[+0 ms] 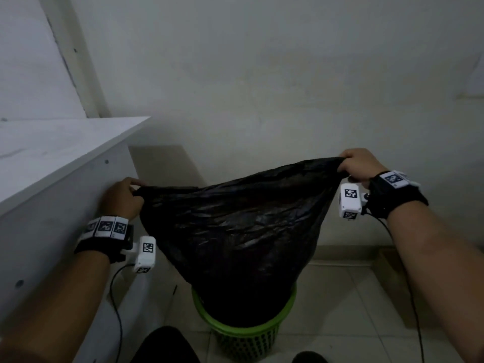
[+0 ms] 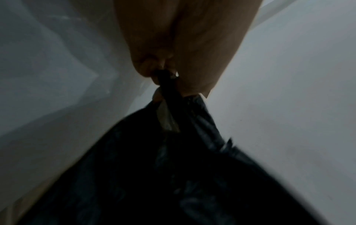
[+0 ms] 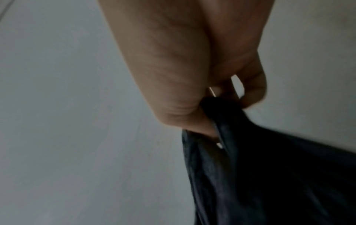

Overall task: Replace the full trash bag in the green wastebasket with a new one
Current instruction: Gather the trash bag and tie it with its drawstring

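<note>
A black trash bag (image 1: 235, 226) hangs stretched wide between my two hands, with its lower end inside the green wastebasket (image 1: 246, 334) on the floor. My left hand (image 1: 123, 197) grips the bag's left top corner beside the white cabinet. My right hand (image 1: 358, 166) grips the right top corner, held a little higher. In the left wrist view my left hand (image 2: 163, 71) pinches a bunched strip of the bag (image 2: 173, 175). In the right wrist view my right hand (image 3: 202, 106) has its fingers curled round the gathered bag (image 3: 269, 175). What is in the bag is hidden.
A white cabinet (image 1: 52, 179) stands close on the left, nearly touching my left hand. A plain wall (image 1: 262, 87) rises behind the basket. Pale floor tiles (image 1: 353, 310) lie to the right of the basket. Dark shoes or knees (image 1: 165, 347) show at the bottom edge.
</note>
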